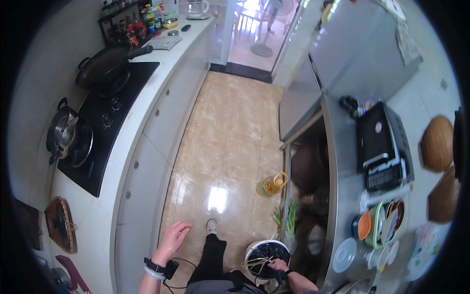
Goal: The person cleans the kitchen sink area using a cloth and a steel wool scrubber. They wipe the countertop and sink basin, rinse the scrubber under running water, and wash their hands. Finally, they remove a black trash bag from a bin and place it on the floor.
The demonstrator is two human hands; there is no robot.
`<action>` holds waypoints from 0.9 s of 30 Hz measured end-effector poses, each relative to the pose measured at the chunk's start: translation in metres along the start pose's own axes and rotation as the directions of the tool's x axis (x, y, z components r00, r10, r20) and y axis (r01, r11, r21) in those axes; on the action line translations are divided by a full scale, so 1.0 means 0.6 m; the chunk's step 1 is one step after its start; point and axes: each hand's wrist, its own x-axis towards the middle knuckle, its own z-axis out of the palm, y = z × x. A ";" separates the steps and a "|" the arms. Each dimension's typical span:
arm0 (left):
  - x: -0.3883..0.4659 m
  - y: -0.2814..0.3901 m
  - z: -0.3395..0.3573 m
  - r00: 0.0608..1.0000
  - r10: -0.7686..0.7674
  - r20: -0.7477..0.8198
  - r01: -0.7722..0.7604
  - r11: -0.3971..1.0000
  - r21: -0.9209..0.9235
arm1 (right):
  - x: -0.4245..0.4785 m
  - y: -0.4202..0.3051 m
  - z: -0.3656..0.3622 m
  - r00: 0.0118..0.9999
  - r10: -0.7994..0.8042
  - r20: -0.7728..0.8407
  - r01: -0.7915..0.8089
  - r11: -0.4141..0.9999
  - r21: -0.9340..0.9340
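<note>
My right hand [279, 265] is at the mouth of a white bucket [267, 241] lined with a black plastic bag [273, 250]. Its fingers close around a bunch of thin yellow-green stalks [255, 262], which spreads leftward across the bucket's opening. To the left, my left hand [174, 237] hangs in the air over the floor by the cabinet fronts, fingers loosely extended and nothing in them. Leafy green stalks [290, 220], probably scallions, stand just beyond the bucket, against the shelf edge. Past them, a bottle of yellow oil [270, 185] with a handle rests on the floor.
On the left, a white counter [125, 147] carries a black gas hob [110, 121], a wok [104, 66] and steel pots [64, 128]. A steel worktop [343, 176] on the right holds a black toaster oven [378, 132] and a dish basket [378, 224]. Tiled floor [224, 139] leads to a doorway.
</note>
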 end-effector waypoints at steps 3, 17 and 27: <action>0.129 0.025 -0.034 0.980 0.201 0.006 -0.201 0.980 0.006 | 0.003 -0.057 -0.099 0.988 0.131 -0.081 -0.122 0.987 0.108; 0.630 0.099 -0.163 0.938 0.345 0.036 -0.347 0.935 0.078 | 0.181 -0.445 -0.630 0.974 0.055 -0.221 0.114 0.721 0.684; 1.022 0.138 -0.259 0.956 0.291 -0.026 -0.286 0.949 0.130 | 0.351 -0.766 -1.067 0.977 -0.034 -0.210 0.176 0.685 0.707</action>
